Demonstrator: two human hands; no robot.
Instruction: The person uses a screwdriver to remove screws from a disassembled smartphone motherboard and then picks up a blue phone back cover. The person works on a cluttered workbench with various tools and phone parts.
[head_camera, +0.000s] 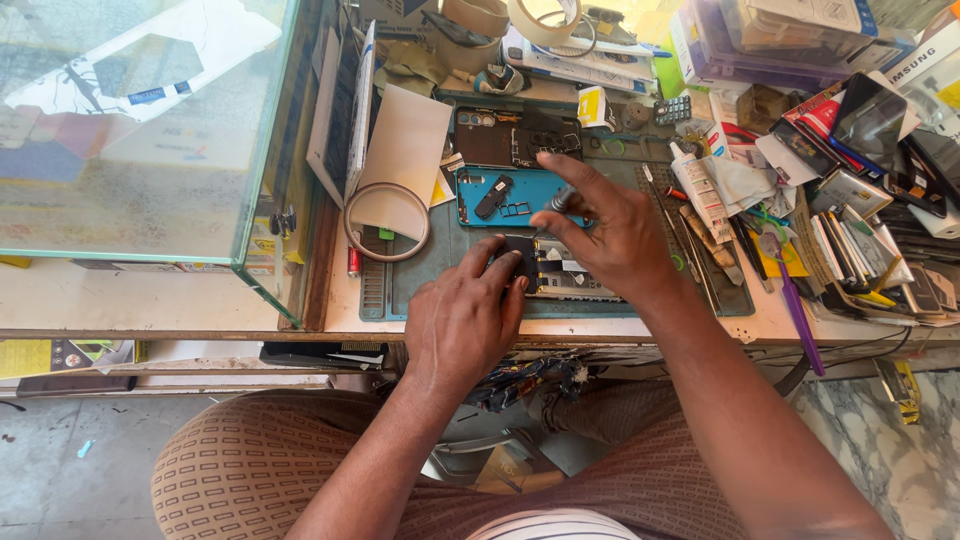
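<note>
1. An opened phone (560, 272) lies on the blue-green work mat (440, 290), near the front edge of the bench, with its insides facing up.
2. The left hand (465, 315) rests on the phone's left end, fingers pressed down flat on a dark part there; it pins the phone rather than pinching it.
3. The right hand (610, 235) sits over the phone's right half and pinches a small screwdriver (556, 203) between thumb and fingers, with the index finger stretched out toward ten o'clock.
4. At twelve o'clock from the phone lies a blue phone frame (500, 195) with small dark parts on it.
5. Farther out at twelve o'clock sits a dark phone back (515, 138).
6. At ten o'clock a ring of tape (387, 222) lies on a white sheet (405, 150).
7. At two o'clock lies a white glue tube (697, 180), near the mat's right edge.
8. At three o'clock a purple-handled tool (795, 310) points toward the bench's front edge, beside a heap of phone parts and cards.
9. At nine o'clock, well apart, stands a glass case (140, 130).
10. At one o'clock, at the back of the bench, is a roll of wide tape (545, 22).
</note>
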